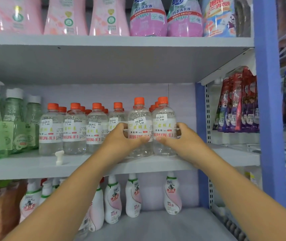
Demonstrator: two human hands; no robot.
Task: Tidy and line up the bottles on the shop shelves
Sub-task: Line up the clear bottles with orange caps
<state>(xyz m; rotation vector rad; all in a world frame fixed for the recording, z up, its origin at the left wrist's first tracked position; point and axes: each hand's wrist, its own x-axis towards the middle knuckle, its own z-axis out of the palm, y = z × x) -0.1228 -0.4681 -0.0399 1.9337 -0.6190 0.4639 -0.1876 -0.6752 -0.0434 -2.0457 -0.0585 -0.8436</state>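
Observation:
Clear bottles with orange caps and white labels stand in rows on the middle shelf (34, 164). My left hand (123, 138) wraps around one clear bottle (139, 119) near the shelf's front edge. My right hand (182, 138) grips the neighbouring clear bottle (164, 119) to its right. The two held bottles stand upright, side by side and touching, a little forward of the row (74, 127) on the left. More orange caps show behind them.
Green bottles with white caps (8, 122) fill the shelf's left end. A small white plastic piece (59, 157) lies at the front edge. Pink bottles (65, 16) stand above, white-pink bottles (133, 195) below. A blue upright (267, 101) and hanging packets (239, 101) are to the right.

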